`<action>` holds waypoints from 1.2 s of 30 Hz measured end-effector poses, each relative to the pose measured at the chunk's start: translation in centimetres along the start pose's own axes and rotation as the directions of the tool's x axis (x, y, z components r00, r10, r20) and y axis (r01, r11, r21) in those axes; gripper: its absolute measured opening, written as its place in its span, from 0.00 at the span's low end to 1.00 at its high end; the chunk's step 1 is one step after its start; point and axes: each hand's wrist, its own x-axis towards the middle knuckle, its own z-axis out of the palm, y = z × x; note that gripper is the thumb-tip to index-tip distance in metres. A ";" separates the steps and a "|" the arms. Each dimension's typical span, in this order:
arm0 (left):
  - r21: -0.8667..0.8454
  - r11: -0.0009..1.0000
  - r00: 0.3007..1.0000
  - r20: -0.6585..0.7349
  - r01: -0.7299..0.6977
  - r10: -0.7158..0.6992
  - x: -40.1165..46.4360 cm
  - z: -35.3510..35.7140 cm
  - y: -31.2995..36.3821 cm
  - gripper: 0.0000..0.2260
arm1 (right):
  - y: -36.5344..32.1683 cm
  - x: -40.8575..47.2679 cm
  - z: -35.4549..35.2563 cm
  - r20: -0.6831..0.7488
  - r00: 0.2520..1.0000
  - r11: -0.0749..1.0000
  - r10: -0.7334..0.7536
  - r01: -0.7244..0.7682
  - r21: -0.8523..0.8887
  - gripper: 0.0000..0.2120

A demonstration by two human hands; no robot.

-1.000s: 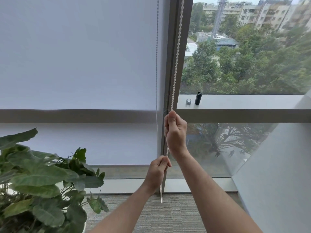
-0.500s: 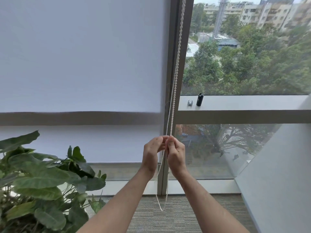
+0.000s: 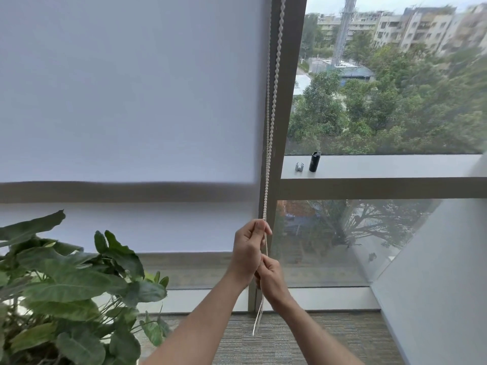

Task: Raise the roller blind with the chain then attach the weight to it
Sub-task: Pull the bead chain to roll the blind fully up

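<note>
A white roller blind (image 3: 126,101) covers the left window pane, its bottom edge low, near the lower sill. The white bead chain (image 3: 271,122) hangs along the window post beside it. My left hand (image 3: 249,252) grips the chain at the higher spot. Just below it, my right hand (image 3: 271,279) grips the chain too. The chain's loop end dangles below both hands toward the floor. A black cylindrical weight (image 3: 314,162) stands on the ledge of the right window, with a small grey clip (image 3: 299,166) beside it.
A large leafy plant (image 3: 60,291) fills the lower left, close to my left arm. The dark window post (image 3: 287,101) stands behind the chain. A white wall (image 3: 442,272) slants in at the right. Grey carpet (image 3: 290,338) lies below.
My left hand climbed from below the right hand to above it on the chain. My right hand dropped lower. The blind's bottom edge looks about the same height.
</note>
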 end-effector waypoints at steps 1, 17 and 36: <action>0.011 1.000 1.000 -0.009 0.013 -0.013 -0.1 -0.2 -0.4 0.15 | 0.1 0.0 -0.5 0.033 0.999 1.000 0.012 -0.012 -0.020 0.22; 0.103 0.992 0.997 0.021 0.070 -0.072 -2.3 -1.4 -4.0 0.14 | -14.4 2.3 0.2 0.015 0.942 0.919 -0.335 0.323 0.225 0.23; 0.059 0.943 0.944 -0.044 0.328 -0.326 -0.5 -3.3 -2.9 0.18 | -10.4 1.3 1.3 -0.213 0.908 0.913 -0.362 0.391 0.116 0.24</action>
